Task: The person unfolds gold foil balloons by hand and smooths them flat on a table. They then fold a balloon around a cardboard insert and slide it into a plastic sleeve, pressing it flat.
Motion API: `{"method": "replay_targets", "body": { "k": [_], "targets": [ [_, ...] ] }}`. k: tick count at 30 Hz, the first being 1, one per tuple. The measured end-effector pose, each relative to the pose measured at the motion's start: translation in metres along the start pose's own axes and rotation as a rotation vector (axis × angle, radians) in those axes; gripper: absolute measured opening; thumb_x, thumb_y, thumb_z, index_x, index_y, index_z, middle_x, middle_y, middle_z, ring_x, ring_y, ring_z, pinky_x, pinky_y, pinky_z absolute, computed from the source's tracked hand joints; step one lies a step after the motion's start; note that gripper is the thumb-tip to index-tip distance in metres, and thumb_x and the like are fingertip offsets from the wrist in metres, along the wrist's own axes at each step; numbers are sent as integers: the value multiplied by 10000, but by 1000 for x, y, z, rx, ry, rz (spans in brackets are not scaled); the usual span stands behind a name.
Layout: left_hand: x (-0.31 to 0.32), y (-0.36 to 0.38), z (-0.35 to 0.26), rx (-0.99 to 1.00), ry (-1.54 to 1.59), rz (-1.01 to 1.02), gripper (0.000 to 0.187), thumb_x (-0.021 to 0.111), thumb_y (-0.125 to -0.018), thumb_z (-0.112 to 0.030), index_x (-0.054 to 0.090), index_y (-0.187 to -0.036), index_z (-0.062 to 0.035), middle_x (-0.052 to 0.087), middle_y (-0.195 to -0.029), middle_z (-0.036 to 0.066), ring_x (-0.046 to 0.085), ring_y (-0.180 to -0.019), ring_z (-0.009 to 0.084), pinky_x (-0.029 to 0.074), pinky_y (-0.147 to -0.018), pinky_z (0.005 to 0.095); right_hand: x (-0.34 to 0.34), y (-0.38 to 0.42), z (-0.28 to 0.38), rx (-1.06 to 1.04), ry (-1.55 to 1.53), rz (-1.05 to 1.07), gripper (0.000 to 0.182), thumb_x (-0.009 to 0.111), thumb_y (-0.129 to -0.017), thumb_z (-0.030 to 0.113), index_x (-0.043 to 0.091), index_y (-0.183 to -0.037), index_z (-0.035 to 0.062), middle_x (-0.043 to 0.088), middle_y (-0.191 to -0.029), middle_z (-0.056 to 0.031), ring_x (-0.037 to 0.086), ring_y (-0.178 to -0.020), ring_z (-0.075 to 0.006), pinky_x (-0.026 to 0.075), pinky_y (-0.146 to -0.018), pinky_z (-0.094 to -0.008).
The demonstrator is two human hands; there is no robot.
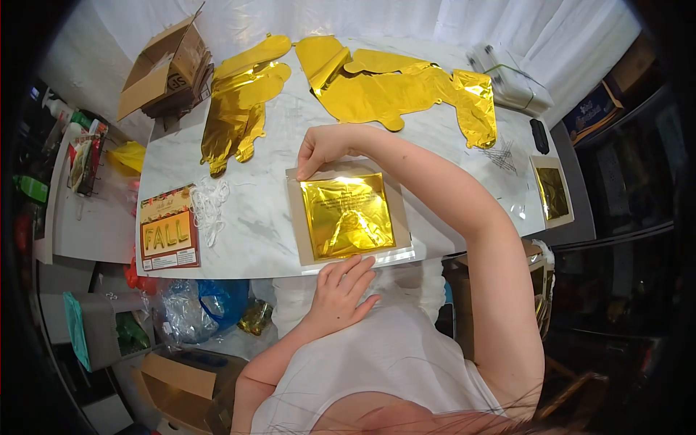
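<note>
A flat clear plastic packet [296, 232] lies on the marble-patterned table, holding a folded gold foil balloon [349, 217] against a grey-brown backing. My right hand [325, 150] reaches across from the right and pinches the packet's top left corner between thumb and fingers. At the lower edge, my left hand [342, 291] has its fingers spread, the tips touching the packet's rim near the table edge. Left of the packet lie a bundle of white string [212, 212] and a printed "FALL" balloon package [169, 230].
Unfolded gold foil balloons [246, 101] lie along the back of the table. An open cardboard box [163, 69] stands back left. Clear plastic sleeves [511, 80], a black object [539, 136] and another gold foil packet [554, 190] sit on the right. Bags and a box are below.
</note>
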State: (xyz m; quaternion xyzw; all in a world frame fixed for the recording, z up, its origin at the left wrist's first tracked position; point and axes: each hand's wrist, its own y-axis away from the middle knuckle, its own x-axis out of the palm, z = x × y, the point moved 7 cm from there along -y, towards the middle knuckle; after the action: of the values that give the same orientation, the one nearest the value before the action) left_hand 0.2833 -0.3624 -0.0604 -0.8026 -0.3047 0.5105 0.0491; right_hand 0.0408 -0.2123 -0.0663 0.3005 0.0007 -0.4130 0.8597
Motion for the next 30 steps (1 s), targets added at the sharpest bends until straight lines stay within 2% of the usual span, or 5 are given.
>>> {"method": "replay_targets", "body": {
  "k": [2, 7, 9, 13, 30],
  "targets": [
    [0, 0, 1, -12, 3, -1, 494, 861, -859, -330, 690, -1253, -86, 611, -1503, 72, 546, -1385, 285, 379, -1107, 474, 2, 4, -4, 4, 33, -36, 285, 867, -927, 297, 824, -1061, 50, 796, -959, -11, 691, -849, -86, 529, -764, -278],
    [-6, -3, 5, 31, 107, -88, 441, 887, -830, -222, 714, -1211, -83, 627, -1469, 78, 552, -1374, 297, 431, -1086, 473, 15, 70, 32, -693, 425, -739, 346, 827, -881, 197, 726, -1172, 39, 710, -1087, -121, 664, -1031, -289, 528, -918, -415],
    [-7, 5, 9, 97, 147, -153, 416, 890, -820, -176, 724, -1191, -84, 645, -1432, 76, 562, -1357, 302, 455, -1071, 473, 49, 108, 36, -751, 434, -763, 250, 785, -866, 147, 693, -1086, 71, 650, -1021, -117, 624, -1025, -337, 494, -945, -440],
    [-22, 14, 13, 44, 75, -282, 350, 852, -806, -70, 744, -1139, -89, 689, -1281, 67, 615, -1231, 308, 490, -1031, 470, 126, 155, 17, -743, 899, -695, 165, 778, -820, 165, 669, -935, 121, 613, -954, -38, 611, -950, -250, 469, -882, -415],
    [-23, 13, 19, -90, -24, -275, 275, 822, -823, -59, 763, -1087, -108, 746, -1155, 37, 670, -1134, 253, 477, -1047, 461, 149, 162, 4, -661, 1017, -849, 227, 782, -739, 228, 620, -855, 121, 590, -907, -28, 600, -917, -229, 481, -877, -402]
  ]
}}
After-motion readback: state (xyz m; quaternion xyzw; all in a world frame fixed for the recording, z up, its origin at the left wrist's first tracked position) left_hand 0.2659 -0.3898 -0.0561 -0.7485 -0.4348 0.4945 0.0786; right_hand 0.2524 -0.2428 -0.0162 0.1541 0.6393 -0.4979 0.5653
